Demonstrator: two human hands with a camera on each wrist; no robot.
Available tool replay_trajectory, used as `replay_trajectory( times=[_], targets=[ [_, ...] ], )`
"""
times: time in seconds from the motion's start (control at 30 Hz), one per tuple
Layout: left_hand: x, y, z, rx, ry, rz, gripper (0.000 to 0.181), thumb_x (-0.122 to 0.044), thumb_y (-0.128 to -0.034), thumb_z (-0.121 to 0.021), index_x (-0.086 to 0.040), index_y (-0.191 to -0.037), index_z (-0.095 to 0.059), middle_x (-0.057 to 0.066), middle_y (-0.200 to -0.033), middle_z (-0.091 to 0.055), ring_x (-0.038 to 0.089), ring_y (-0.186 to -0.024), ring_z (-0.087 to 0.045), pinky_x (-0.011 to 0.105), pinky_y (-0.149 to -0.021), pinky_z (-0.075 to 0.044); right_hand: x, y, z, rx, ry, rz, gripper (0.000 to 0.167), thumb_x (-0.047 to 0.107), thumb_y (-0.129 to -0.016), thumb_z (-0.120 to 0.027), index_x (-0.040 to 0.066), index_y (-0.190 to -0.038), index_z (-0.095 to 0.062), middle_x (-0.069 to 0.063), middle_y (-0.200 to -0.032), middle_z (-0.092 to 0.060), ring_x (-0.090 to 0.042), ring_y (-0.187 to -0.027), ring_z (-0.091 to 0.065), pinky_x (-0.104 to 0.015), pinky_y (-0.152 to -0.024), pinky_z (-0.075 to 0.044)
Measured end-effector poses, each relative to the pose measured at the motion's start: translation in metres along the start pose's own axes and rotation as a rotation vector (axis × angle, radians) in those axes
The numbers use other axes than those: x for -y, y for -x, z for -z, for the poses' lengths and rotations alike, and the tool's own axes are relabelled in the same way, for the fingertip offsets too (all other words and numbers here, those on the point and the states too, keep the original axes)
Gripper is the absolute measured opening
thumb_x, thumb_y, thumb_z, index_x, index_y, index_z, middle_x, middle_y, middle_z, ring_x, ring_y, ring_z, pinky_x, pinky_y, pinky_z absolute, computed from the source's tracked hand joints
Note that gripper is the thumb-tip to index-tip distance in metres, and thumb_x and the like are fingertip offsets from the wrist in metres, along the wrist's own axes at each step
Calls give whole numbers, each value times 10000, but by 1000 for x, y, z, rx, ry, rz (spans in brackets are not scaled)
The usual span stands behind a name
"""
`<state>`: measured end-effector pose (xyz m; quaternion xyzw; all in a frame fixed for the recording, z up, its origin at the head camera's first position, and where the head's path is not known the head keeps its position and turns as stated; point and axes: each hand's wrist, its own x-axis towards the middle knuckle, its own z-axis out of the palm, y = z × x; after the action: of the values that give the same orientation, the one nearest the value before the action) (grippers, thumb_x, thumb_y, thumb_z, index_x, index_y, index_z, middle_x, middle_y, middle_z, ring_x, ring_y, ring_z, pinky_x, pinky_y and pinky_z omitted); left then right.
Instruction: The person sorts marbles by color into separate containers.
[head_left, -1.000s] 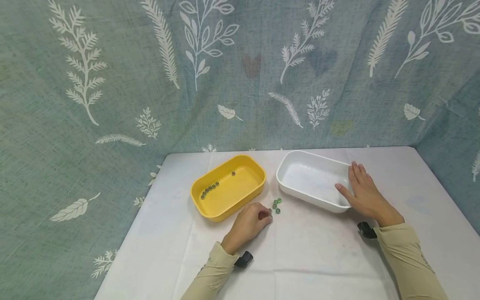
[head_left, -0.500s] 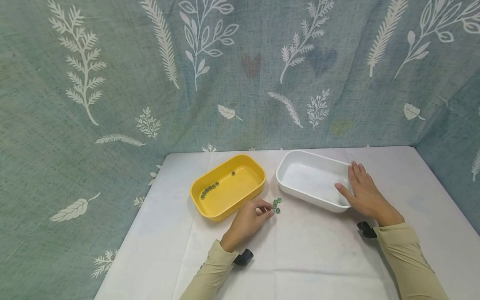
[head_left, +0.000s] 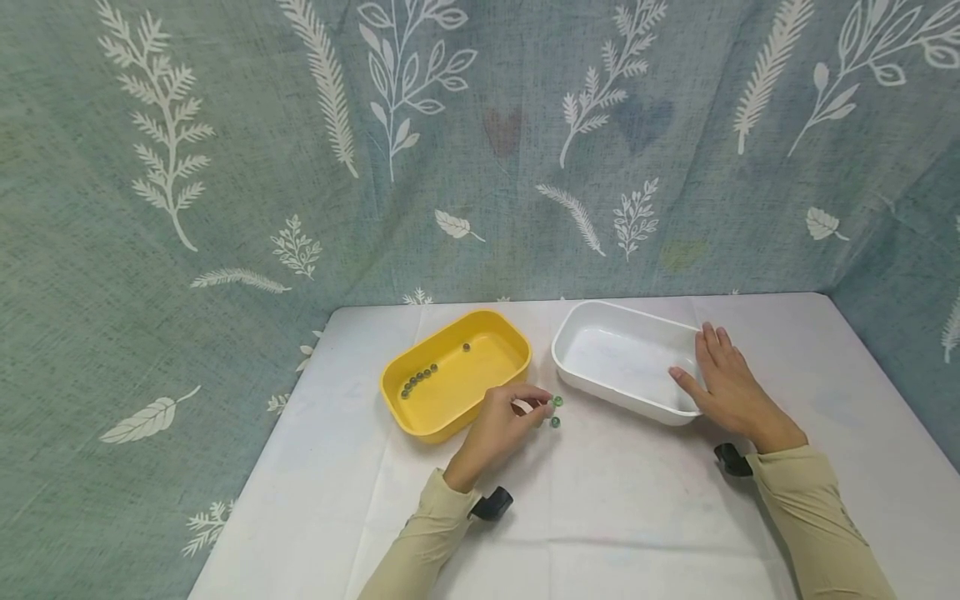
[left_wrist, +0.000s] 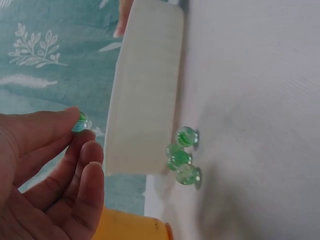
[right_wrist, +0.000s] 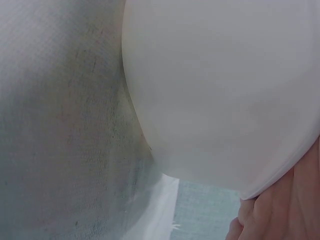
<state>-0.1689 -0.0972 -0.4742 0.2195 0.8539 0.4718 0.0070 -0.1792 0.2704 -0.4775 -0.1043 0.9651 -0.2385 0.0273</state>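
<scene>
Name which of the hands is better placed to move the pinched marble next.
Probably the left hand: it pinches the green marble, near the loose marbles and yellow tray. The right hand rests on the white tray, away from the marbles.

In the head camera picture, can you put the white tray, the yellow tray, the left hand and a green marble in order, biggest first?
1. Yellow tray and white tray: too alike to rank; the right hand partly covers the white one.
2. Left hand
3. Green marble
</scene>
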Motion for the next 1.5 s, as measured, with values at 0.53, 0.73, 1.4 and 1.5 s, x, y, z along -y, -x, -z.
replay_trajectory(
  times=[0.53,0.73,1.4,1.5],
  targets=[
    [-13,-17,1,-49,34,-36,158,-123,-910,-784,-47,-1047,-806,62,-1011,-799,120,-890,-701,191,-746,-585,0,0,0,0,15,-5,956,570,-1083,-361,-162,-1582,0,-337,-1688,111,-536,-1570,118,-723,-1244,-35],
    [-14,-23,2,-59,29,-51,151,-131,-914,-785,-62,-1046,-807,50,-1004,-802,128,-890,-702,194,-757,-581,0,0,0,2,35,-7,954,577,-1082,-354,-151,-1587,-1,-335,-1689,109,-530,-1573,112,-725,-1242,-44],
    [-21,-49,3,-94,39,-68,157,-198,-938,-768,-112,-1063,-811,33,-1032,-809,123,-889,-714,212,-768,-593,-1,0,-1,8,16,-12,959,575,-1082,-357,-155,-1584,9,-323,-1690,131,-524,-1573,126,-716,-1250,-25],
    [-22,-54,2,-97,56,-53,160,-192,-937,-770,-109,-1067,-810,42,-1033,-809,124,-895,-714,207,-766,-590,-1,-1,-1,6,12,-11,959,573,-1082,-361,-156,-1583,8,-327,-1689,127,-525,-1573,125,-715,-1250,-27]
  ],
)
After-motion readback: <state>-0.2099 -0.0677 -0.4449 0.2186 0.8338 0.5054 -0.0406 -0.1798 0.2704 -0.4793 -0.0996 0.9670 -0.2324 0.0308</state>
